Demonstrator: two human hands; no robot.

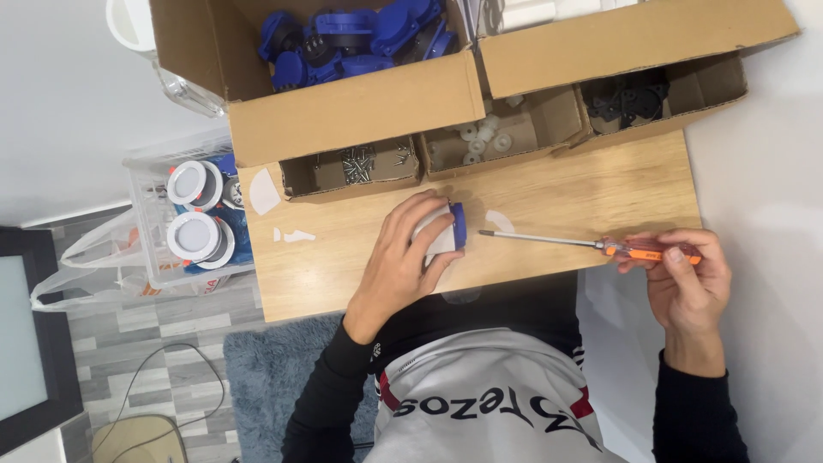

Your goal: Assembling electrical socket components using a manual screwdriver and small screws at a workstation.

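My left hand (401, 261) wraps around a small white round part with a blue back (457, 226), held on its side on the wooden table (600, 193). My right hand (686, 274) grips the orange handle of a long screwdriver (549, 239). Its metal shaft points left, and the tip sits a short gap from the blue back of the part.
Open cardboard boxes line the table's far edge: blue parts (360, 39), screws (358, 163), small white pieces (480, 137), black pieces (630, 96). A clear crate (150, 223) at the left holds round white lamp units (199, 236). White paper scraps (264, 193) lie on the table.
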